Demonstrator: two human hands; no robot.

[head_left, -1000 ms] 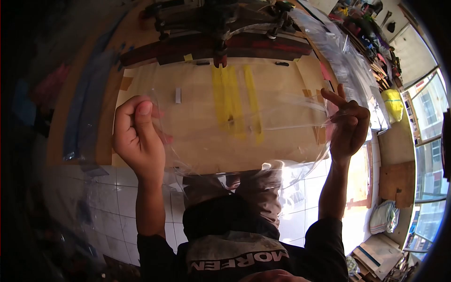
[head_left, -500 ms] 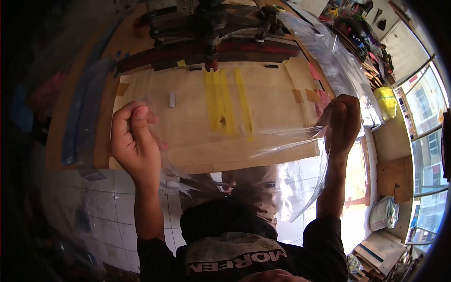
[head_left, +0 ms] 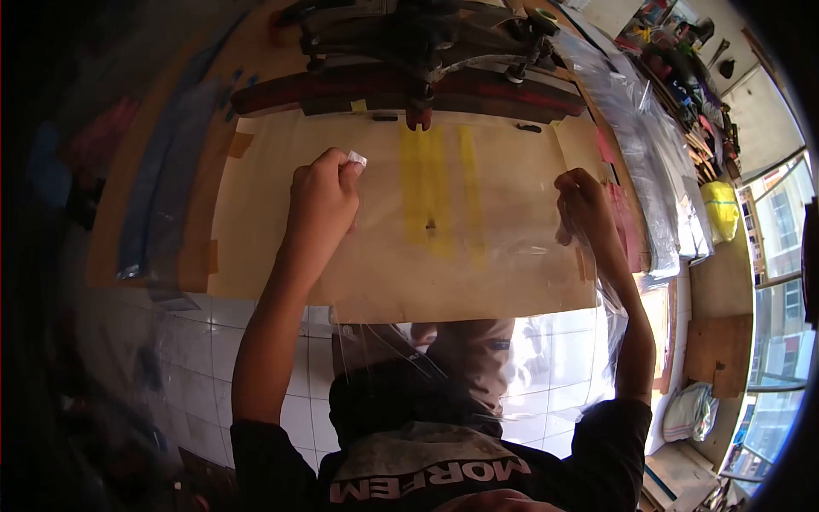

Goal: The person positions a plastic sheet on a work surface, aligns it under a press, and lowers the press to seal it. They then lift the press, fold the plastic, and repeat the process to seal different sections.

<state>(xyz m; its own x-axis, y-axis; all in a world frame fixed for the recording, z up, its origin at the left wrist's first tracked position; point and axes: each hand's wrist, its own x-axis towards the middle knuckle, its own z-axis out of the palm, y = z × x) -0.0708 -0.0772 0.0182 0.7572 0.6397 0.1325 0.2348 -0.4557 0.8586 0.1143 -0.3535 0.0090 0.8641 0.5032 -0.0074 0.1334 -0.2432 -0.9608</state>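
A clear plastic sheet (head_left: 478, 294) hangs between my hands, over the paper-covered board (head_left: 290, 256) and past its near edge. My left hand (head_left: 322, 192) is closed, fingers pinching the sheet at its left side above the board. A small white piece (head_left: 357, 160) shows right at its fingertips. On the other side my right hand (head_left: 584, 205) is closed on the sheet near the board's right edge. Yellow tape strips (head_left: 424, 188) run down the middle of the paper.
A dark metal frame with a red-edged bar (head_left: 333, 90) spans the board's far side. Blue strips (head_left: 162, 188) lie along the left. More clear plastic (head_left: 653, 162) covers the right edge, with a yellow bundle (head_left: 722, 211) beyond. White floor tiles (head_left: 554, 350) show below.
Both hands have moved forward over the board, the left also to the right, drawing the sheet flatter across it. The view has shifted slightly. My left fingertips now meet the white piece.
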